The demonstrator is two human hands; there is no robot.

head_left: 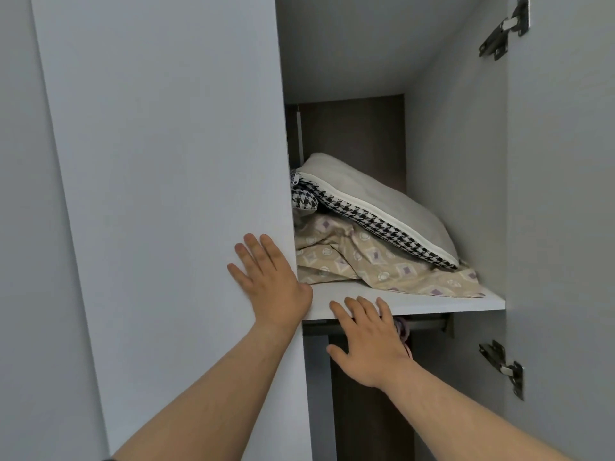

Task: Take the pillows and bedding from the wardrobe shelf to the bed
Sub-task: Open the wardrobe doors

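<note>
Hands not yet on cloth. Against flat pale grey wardrobe panel (pixel 166 161), brace left hand (pixel 269 284), fingers straight and spread, for balance. Raise right hand (pixel 369 341), fingers apart and holding nothing, over white shelf board (pixel 432 302). Slide under crumpled beige patterned bedding (pixel 349 257), likely bringing along grey houndstooth-edged zippered pillow (pixel 366 181) tilted on top.

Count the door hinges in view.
2: upper hinge at top right, above the shelf; lower hinge at right, below the shelf. More may lie out of frame.
</note>
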